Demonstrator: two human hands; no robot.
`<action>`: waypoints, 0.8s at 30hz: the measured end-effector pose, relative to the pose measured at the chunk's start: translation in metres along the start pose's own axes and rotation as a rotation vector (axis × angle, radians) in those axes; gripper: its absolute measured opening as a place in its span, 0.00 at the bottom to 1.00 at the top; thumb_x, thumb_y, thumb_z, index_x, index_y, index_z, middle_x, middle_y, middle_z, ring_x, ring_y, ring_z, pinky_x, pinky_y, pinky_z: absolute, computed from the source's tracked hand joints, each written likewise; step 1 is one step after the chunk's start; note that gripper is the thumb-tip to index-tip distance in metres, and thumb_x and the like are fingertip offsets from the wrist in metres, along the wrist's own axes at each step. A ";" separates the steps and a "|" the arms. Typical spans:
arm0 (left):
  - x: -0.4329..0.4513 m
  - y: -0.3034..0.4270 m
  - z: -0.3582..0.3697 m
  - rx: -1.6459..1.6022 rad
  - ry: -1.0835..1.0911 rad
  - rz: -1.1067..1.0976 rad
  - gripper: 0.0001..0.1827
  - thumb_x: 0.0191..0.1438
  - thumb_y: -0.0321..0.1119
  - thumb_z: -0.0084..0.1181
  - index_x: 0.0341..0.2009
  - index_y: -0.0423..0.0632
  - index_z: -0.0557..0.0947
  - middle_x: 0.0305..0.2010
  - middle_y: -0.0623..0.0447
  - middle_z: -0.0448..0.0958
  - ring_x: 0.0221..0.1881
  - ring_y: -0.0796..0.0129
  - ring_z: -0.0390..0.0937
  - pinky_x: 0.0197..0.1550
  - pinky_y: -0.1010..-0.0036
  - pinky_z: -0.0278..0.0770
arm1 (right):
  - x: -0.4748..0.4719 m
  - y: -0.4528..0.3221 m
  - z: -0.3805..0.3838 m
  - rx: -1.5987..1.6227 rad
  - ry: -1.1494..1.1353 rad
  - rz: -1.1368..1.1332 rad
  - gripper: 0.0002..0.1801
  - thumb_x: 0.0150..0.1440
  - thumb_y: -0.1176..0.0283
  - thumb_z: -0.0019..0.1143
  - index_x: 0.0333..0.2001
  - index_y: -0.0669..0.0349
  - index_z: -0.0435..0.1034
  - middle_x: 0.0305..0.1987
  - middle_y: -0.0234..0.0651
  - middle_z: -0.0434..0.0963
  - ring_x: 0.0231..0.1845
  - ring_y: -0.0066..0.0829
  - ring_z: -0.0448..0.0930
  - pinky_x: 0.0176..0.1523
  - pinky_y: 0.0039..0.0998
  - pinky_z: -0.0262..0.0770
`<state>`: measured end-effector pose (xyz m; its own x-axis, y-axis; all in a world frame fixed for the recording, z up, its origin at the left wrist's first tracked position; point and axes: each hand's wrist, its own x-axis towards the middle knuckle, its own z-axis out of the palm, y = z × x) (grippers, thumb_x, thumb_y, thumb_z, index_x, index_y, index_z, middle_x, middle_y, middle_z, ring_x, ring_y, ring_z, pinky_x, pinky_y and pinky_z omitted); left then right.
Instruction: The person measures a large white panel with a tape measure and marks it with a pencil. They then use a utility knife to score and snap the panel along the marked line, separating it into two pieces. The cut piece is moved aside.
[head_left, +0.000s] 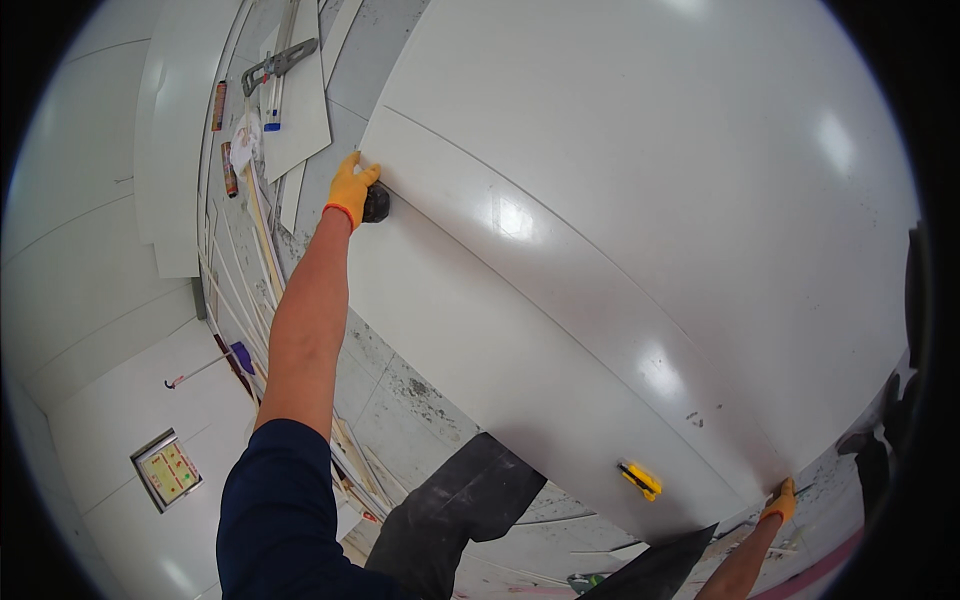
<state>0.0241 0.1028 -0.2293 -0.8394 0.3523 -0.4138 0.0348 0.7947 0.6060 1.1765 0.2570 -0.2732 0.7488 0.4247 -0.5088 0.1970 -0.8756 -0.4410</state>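
Note:
Large white panels (675, 135) lie in front of me, with a long white strip (517, 214) running diagonally across them. My left hand (351, 191), in a yellow glove with an orange cuff, grips the strip's far-left end, thumb and forefinger apart. A dark rounded object (378, 204) sits against that hand; what it is stays unclear. At the strip's opposite end, lower right, my right hand (781, 501), gloved alike, holds the corner; its fingers are partly hidden. A yellow utility knife (641, 481) rests on the near panel (480, 322), closer to the right hand.
Beyond my left arm are a grey-handled caulking gun (281, 64), two cartridges (219, 106), a white cloth (246, 142) and many thin offcut strips (259, 240). My dark-trousered leg (457, 510) is at the near edge. Dark footwear (862, 457) shows at right.

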 end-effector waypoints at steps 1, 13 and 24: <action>-0.001 -0.001 -0.002 -0.031 0.027 -0.011 0.40 0.57 0.38 0.67 0.71 0.43 0.65 0.71 0.41 0.68 0.66 0.54 0.69 0.66 0.67 0.67 | -0.002 0.000 0.006 0.008 -0.005 0.007 0.10 0.59 0.60 0.71 0.44 0.47 0.81 0.31 0.18 0.81 0.19 0.11 0.68 0.18 0.21 0.50; -0.177 -0.071 0.018 -0.464 0.166 -0.224 0.17 0.62 0.41 0.62 0.47 0.46 0.72 0.38 0.50 0.72 0.36 0.63 0.73 0.38 0.68 0.74 | -0.025 -0.003 0.021 -0.086 -0.232 -0.228 0.23 0.59 0.57 0.66 0.54 0.57 0.78 0.42 0.33 0.83 0.43 0.29 0.82 0.42 0.35 0.77; -0.510 -0.009 0.156 0.291 -0.578 0.226 0.19 0.65 0.32 0.50 0.57 0.40 0.80 0.61 0.39 0.77 0.63 0.47 0.73 0.67 0.59 0.69 | -0.255 -0.012 0.036 -0.299 -0.667 -0.513 0.10 0.66 0.68 0.49 0.37 0.62 0.75 0.30 0.35 0.81 0.31 0.29 0.80 0.35 0.35 0.73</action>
<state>0.5370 -0.0073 -0.1300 -0.3731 0.6681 -0.6438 0.3872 0.7427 0.5463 0.9605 0.1677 -0.1644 0.0175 0.7447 -0.6672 0.6336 -0.5245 -0.5688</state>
